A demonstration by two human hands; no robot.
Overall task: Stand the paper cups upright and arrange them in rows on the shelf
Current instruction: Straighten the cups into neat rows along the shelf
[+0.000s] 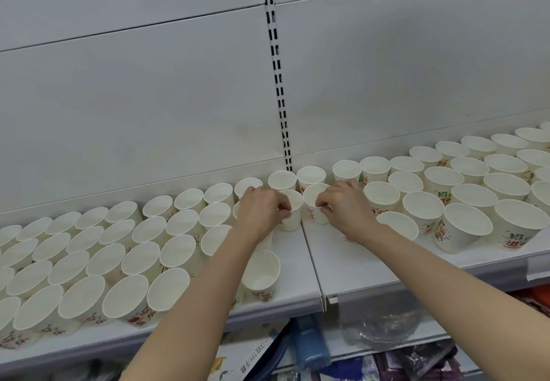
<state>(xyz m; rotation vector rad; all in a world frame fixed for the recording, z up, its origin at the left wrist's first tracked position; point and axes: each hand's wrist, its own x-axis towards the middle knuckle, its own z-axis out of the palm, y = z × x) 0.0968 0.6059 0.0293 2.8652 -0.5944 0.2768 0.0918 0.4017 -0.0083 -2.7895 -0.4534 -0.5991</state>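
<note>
Several white paper cups with red and green print stand upright in rows on the white shelf [300,264]. My left hand [262,211] pinches the rim of one upright cup [293,216] in the second row, near the shelf's middle seam. Right beside it, my right hand [345,206] pinches the rim of a second upright cup [314,211]. The two cups stand close together, just in front of the back row. One lone cup [262,273] stands nearer the front edge, under my left forearm.
Rows of cups [98,258] fill the shelf's left part and more rows of cups [464,196] fill the right. A slotted upright post [279,82] runs up the back panel. Packaged goods [312,345] lie on the lower level below the front edge.
</note>
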